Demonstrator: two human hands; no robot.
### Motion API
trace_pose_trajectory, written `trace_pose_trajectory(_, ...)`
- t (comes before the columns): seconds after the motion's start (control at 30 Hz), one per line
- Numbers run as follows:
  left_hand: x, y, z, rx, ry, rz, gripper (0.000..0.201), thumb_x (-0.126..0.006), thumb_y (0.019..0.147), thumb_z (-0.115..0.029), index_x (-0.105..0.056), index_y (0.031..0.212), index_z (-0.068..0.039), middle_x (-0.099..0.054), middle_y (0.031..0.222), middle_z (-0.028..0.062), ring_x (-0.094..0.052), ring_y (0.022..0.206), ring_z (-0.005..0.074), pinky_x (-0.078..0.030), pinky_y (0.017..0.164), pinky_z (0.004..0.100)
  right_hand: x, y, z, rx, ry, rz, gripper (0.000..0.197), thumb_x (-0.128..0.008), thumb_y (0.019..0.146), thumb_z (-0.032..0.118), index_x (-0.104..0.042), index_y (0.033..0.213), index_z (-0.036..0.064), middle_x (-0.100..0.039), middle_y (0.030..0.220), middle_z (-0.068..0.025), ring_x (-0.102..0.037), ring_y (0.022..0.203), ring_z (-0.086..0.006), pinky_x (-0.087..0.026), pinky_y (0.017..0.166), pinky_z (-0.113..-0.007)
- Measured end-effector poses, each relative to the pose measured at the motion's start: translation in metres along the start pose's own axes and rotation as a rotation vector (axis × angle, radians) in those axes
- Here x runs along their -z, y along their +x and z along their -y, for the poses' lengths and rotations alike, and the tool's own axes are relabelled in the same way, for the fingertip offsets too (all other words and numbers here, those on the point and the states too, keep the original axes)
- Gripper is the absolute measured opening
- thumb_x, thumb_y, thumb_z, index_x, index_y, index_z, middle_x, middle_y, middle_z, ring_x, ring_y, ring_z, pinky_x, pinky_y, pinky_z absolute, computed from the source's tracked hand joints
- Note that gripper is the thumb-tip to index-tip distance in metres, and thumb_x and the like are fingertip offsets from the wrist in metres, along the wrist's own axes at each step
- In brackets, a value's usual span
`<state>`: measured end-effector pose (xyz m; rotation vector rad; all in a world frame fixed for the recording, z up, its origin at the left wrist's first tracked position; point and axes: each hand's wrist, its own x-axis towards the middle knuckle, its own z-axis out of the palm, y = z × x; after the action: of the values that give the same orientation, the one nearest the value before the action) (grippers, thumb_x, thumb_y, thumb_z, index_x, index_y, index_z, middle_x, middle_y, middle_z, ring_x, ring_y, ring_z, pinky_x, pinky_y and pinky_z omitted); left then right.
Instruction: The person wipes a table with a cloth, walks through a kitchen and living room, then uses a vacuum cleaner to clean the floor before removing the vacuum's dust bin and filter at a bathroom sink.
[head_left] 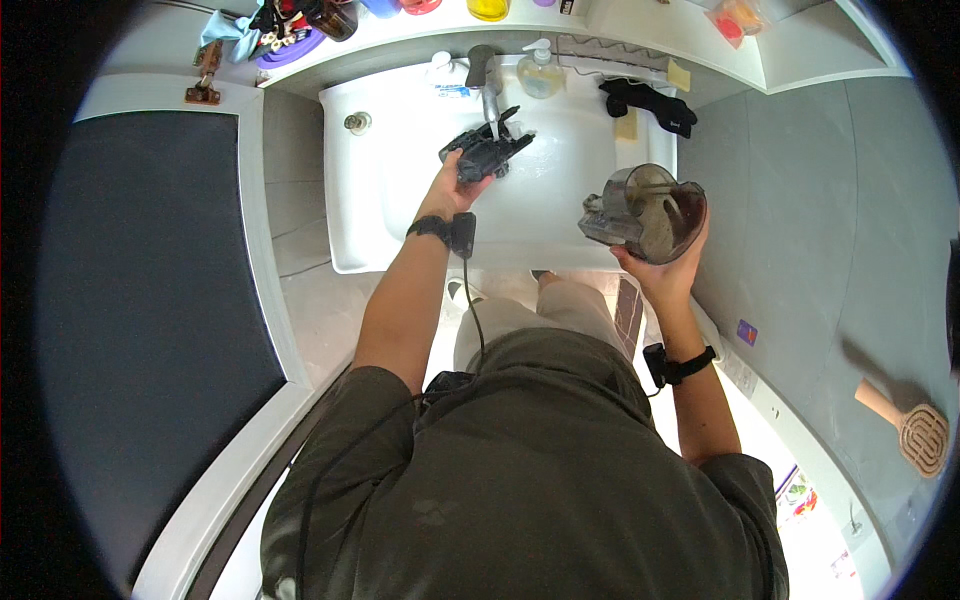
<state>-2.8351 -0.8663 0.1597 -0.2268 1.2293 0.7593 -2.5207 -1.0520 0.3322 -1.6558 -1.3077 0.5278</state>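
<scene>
My left hand (468, 185) is closed on a dark grey plastic part (484, 155) with jutting ends. It holds the part under the tap (482, 68), where a stream of water runs onto it. Over the right end of the white sink (390, 215), my right hand (672, 275) grips a smoky see-through plastic dust cup (655, 215) from below and the side. The cup is tilted with its round opening facing up, and a greyish film coats its inside. The fingers behind the cup are mostly hidden.
Behind the tap stand a clear pump bottle (541, 76) and a white tube (452, 75). A black cloth item (650, 105) and a yellow sponge (626, 125) lie at the sink's back right. A small glass (357, 123) sits on the left. A brush (915, 432) hangs on the right wall.
</scene>
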Motion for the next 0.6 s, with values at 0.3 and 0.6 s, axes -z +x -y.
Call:
trace_pose_trajectory(0.3, 0.058, -0.007, 0.011, -0.666, 0.79, -0.242, 0.05, -0.084, 0.078, -0.034, -0.067, 0.101, 0.008, -0.072, 0.098, 0.0168, -0.071, 0.084, 0.0238, -0.06, 0.077, 0.0361, -0.032, 0.017, 0.011, 0.003, 0.21, 0.263, 0.134, -0.1, 0.054, 0.025, -0.014, 0.154, 0.0018, -0.045, 0.141, -0.0197, -0.049, 0.13, -0.0329, -0.044, 0.107, -0.045)
trace_pose_trajectory(0.6, 0.079, -0.08, 0.006, -1.133, 1.444, -0.211, 0.076, -0.083, 0.068, -0.021, -0.05, 0.131, 0.004, -0.057, 0.125, 0.0232, -0.061, 0.111, 0.0387, -0.053, 0.093, 0.0435, -0.11, 0.095, 0.086, 0.26, 0.313, 0.487, 0.137, -0.1, 0.055, 0.028, -0.009, 0.156, 0.0055, -0.04, 0.146, -0.0193, -0.046, 0.134, -0.0319, -0.04, 0.113, -0.041)
